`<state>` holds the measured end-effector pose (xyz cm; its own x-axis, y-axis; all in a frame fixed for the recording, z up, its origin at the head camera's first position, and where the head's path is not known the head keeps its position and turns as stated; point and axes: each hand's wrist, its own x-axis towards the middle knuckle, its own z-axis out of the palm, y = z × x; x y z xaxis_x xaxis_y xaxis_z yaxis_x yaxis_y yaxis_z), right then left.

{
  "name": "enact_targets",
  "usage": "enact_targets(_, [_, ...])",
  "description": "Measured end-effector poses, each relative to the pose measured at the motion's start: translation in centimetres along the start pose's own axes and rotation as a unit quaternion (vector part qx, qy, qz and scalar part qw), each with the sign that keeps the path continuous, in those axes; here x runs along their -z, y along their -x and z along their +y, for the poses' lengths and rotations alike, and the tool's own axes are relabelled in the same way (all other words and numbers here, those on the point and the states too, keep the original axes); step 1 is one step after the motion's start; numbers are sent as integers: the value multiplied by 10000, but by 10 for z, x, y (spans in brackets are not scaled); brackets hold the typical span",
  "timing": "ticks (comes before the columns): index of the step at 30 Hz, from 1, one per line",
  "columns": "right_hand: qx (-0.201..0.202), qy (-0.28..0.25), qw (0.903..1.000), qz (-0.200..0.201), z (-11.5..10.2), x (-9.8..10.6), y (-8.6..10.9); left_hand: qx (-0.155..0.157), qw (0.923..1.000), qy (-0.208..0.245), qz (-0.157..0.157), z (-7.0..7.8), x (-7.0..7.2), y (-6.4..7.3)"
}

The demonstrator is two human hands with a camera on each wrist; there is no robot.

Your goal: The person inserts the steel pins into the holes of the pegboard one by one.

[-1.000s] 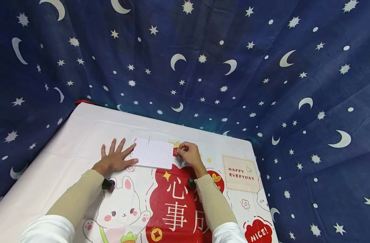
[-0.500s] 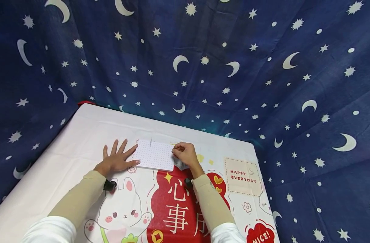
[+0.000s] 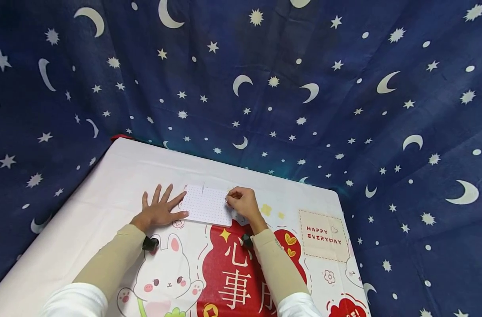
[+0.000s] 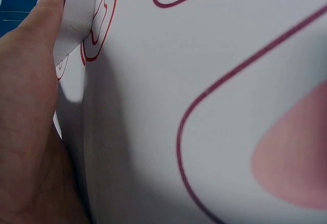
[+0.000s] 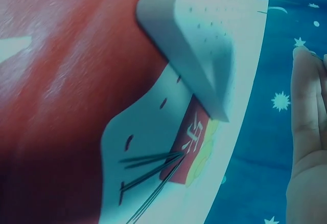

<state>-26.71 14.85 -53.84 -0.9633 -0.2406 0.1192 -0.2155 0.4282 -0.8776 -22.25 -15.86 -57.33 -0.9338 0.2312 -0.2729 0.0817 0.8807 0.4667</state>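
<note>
A white block with a dotted top [image 3: 207,204] lies on the table. Beside its left edge, my left hand [image 3: 157,213] has its fingers spread, with the index finger and thumb against the block; the left wrist view shows the thumb [image 4: 43,17] on its side. Thin upright sticks [image 3: 203,188] stand at the block's far side. Over the right edge, my right hand [image 3: 244,204] has thumb and fingers pinched together, a small dark bit of a thin stick at the tips. Several thin dark sticks [image 5: 153,170] lie on the table near the block's right corner in the right wrist view.
A printed cloth [image 3: 153,169] with a rabbit, red shapes and lettering covers the table. Dark blue curtains [image 3: 264,110] with moons and stars hang behind and at both sides. Dark wrist cameras [image 3: 150,243] sit at the inner wrists.
My right hand has moved left, from over the loose sticks to the block's right edge. My left hand stays beside the block. The whole head view has shifted slightly.
</note>
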Motion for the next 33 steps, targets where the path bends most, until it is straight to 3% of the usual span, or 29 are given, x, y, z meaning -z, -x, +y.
enact_targets(5, [188,104,9997,-116,-4,-3,-2,26,10000,6,14,4,-2,-1])
enact_targets(11, [97,205,9995,-223,-10,-12,-6,27,10000,68,1,3,-1,0])
enact_targets(19, [198,-10,9993,-313,-12,-25,-11,29,9999,117,25,-1,-4,-3])
enact_targets(26, [231,71,9993,-302,-13,-37,-11,83,9998,36,-152,-6,-11,-6])
enact_targets(33, [344,304,9987,-211,-16,-46,-14,22,10000,-2,-80,-5,-3,-6])
